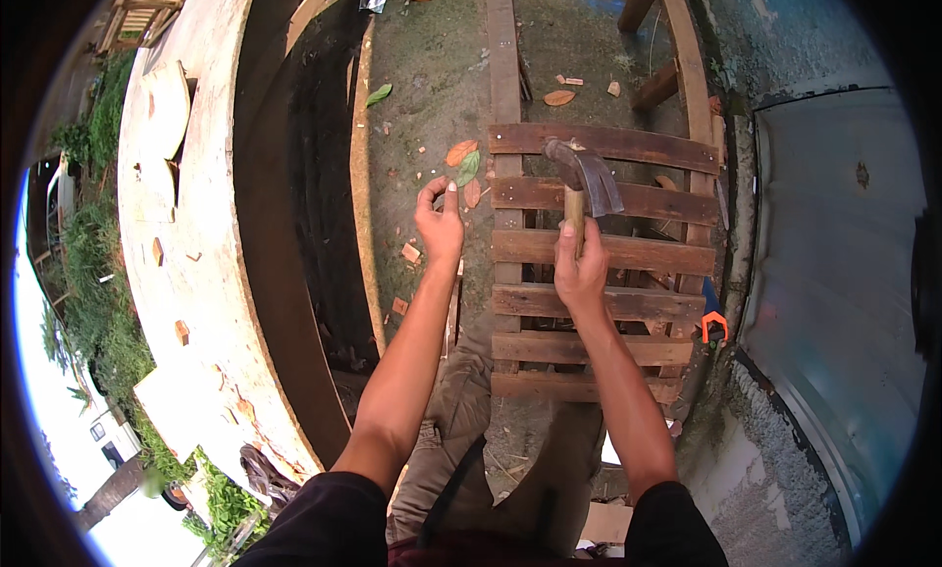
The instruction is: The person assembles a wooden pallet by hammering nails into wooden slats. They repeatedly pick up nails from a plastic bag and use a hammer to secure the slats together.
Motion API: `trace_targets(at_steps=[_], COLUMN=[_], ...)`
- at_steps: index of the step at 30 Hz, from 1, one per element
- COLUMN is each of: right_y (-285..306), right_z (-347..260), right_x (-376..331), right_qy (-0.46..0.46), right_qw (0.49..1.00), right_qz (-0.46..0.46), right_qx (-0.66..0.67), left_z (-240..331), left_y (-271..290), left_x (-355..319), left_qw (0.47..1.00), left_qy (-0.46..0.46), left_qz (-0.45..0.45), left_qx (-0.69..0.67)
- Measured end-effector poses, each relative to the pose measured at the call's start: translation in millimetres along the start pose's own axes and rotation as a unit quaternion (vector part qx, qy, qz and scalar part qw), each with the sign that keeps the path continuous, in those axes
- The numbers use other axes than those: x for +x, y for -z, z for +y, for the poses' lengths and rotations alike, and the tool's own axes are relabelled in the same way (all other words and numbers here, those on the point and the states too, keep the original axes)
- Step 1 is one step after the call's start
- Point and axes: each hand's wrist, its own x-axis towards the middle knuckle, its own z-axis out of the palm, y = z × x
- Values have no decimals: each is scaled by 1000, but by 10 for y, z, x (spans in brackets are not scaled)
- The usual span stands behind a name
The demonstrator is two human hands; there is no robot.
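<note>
My right hand (pixel 581 268) grips a claw hammer (pixel 595 180) by its pale wooden handle, with the dark metal head raised in front of me. Behind the hammer is a wooden frame (pixel 504 67) crossed by several brown slats (pixel 603 245). To the left of the slats, my left hand (pixel 439 222) is held above the ground with its fingers curled and the thumb pressed near them. Whatever it may hold is too small or hidden to make out. Just beyond its fingertips, a green leaf (pixel 468 167) and brown leaves lie on the concrete.
Along my left runs a long pale wooden board (pixel 177 263) with offcuts on it, beside a dark recess. A saw with an orange handle (pixel 714 324) rests right of the slats. A metal sheet (pixel 834 233) and rough wall bound the right side. Wood chips (pixel 410 253) litter the ground.
</note>
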Motion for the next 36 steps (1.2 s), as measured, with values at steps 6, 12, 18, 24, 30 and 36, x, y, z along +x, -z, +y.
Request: trace_targets(at_steps=[6, 12, 18, 24, 30, 36], right_y=[-624, -799, -771, -309, 523, 1057], right_z=[64, 25, 120, 146, 580, 586], right_x=[796, 841, 918, 548, -508, -1391], right_qy=[198, -48, -76, -137, -252, -371], right_qw=[977, 968, 935, 988, 966, 892], right_qz=[-19, -121, -145, -60, 51, 211], right_qx=[-74, -215, -313, -40, -10, 151], left_z=[-137, -572, -757, -537, -272, 347], left_y=[331, 581, 573, 505, 35, -767], left_x=[69, -38, -77, 92, -3, -431], left_qw=[998, 992, 994, 994, 984, 973], left_qy=[52, 114, 101, 110, 133, 22], left_qz=[10, 41, 25, 9, -97, -229], left_qx=[15, -30, 21, -13, -68, -34])
